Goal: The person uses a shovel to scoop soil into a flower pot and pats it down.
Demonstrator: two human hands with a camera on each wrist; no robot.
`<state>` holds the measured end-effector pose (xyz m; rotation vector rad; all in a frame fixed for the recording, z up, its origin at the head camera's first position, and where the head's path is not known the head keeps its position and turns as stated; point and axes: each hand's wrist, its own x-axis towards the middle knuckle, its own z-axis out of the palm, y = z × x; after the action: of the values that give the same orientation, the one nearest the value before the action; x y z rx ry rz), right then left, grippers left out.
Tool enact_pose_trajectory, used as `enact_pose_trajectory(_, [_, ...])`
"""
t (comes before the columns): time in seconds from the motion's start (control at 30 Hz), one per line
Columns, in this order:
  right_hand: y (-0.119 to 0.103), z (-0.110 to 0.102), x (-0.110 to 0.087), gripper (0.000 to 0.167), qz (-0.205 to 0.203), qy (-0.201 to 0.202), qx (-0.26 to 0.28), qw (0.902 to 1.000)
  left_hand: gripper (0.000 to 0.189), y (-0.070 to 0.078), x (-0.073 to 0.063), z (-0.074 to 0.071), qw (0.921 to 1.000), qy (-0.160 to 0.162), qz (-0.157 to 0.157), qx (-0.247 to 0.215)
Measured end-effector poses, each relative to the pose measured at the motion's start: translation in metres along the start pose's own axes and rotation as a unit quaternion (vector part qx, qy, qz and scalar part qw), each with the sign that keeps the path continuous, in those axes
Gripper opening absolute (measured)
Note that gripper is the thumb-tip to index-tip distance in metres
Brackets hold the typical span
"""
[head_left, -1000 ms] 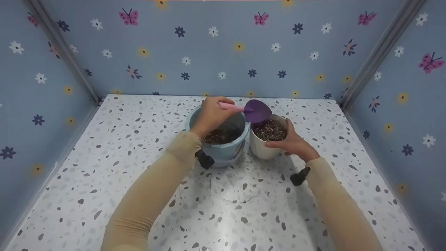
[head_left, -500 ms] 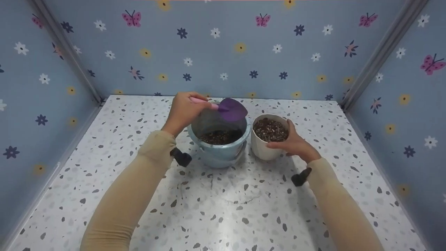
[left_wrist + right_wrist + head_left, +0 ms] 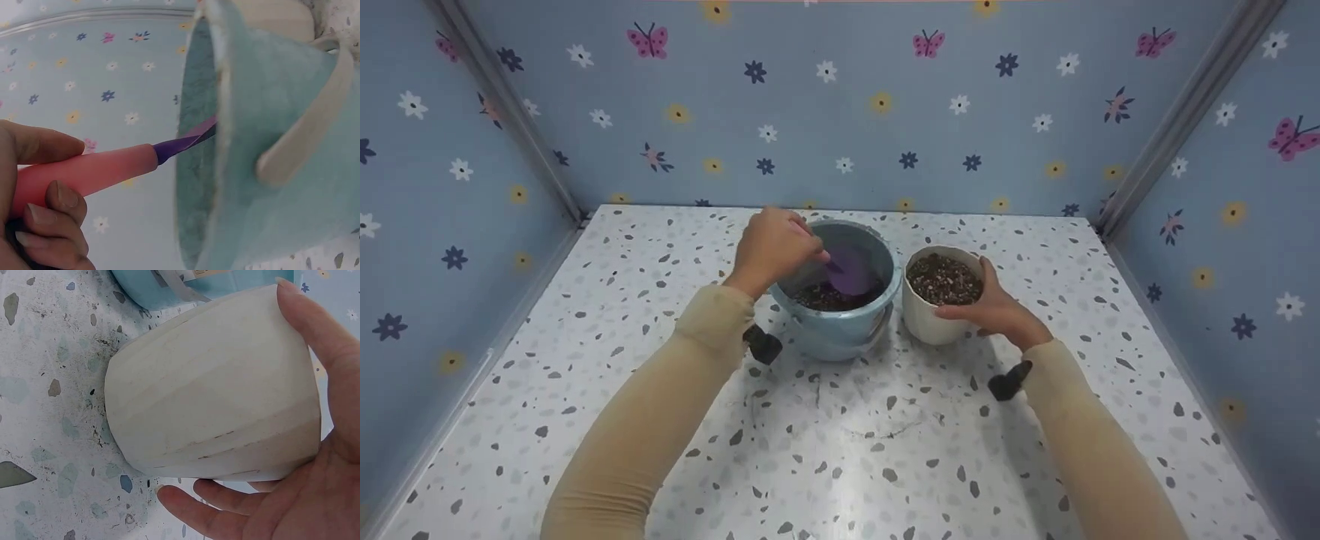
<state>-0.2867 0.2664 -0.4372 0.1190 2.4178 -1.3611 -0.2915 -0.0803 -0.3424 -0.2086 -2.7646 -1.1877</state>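
Observation:
My left hand [image 3: 776, 251] grips the pink handle of a small garden trowel [image 3: 93, 170]. The trowel's purple blade [image 3: 851, 271] dips inside a light-blue bucket [image 3: 840, 334], above or touching dark soil [image 3: 821, 296] at its bottom; which of the two, I cannot tell. In the left wrist view the bucket wall hides the blade's tip. My right hand [image 3: 1001, 309] holds a white plant pot [image 3: 934, 326] by its right side, thumb and fingers spread around it. Soil mixed with pale grains [image 3: 943, 281] fills that pot nearly to the rim. It stands upright beside the bucket.
Both vessels stand on a white speckled table [image 3: 840, 450], towards its back edge. Patterned blue panels [image 3: 840, 105] enclose the back and both sides. The bucket's pale handle [image 3: 306, 126] hangs down along its side.
My left hand carried the trowel leftwards from above the white pot to the bucket, then lowered and tipped its blade inside. The right hand has stayed on the white pot.

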Motion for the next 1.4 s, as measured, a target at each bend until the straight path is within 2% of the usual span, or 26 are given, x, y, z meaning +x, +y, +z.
enact_pose_trajectory(0.2, [0.001,0.001,0.001,0.144,-0.002,0.0,-0.009,1.0,0.014,-0.003,0.001,0.024,0.9973,-0.013,0.032,0.065])
enact_pose_trajectory(0.5, [0.0,0.0,0.002,0.144,-0.01,0.004,-0.009,0.9999,0.017,-0.02,0.002,0.031,0.9923,-0.005,0.052,0.112])
enact_pose_trajectory(0.67, [0.002,0.0,0.002,0.144,-0.011,0.005,-0.003,0.9999,0.021,-0.03,0.004,0.03,0.989,-0.014,0.055,0.136])
enact_pose_trajectory(0.8, [0.003,-0.001,0.002,0.144,-0.012,0.007,-0.007,0.9999,0.024,-0.032,0.005,0.022,0.9881,-0.01,0.064,0.14])
enact_pose_trajectory(0.93, [0.004,-0.002,0.002,0.143,-0.01,0.006,-0.005,0.9999,0.022,-0.035,0.008,0.012,0.98,0.006,0.112,0.164])
enact_pose_trajectory(1.03, [0.005,-0.002,0.001,0.142,-0.007,0.007,-0.003,0.9999,0.019,-0.04,0.009,0.008,0.9704,0.01,0.156,0.184])
enact_pose_trajectory(1.17, [0.005,-0.002,0.001,0.142,-0.006,0.007,-0.007,0.9999,0.018,-0.045,0.01,0.008,0.9594,0.004,0.187,0.21])
enact_pose_trajectory(1.3, [0.003,-0.001,0.001,0.143,-0.001,0.008,-0.008,0.9999,0.019,-0.048,0.011,0.008,0.9553,-0.016,0.186,0.229])
enact_pose_trajectory(1.4, [0.002,0.0,0.001,0.143,-0.001,0.012,-0.009,0.9999,0.022,-0.049,0.011,0.008,0.9595,-0.029,0.16,0.23])
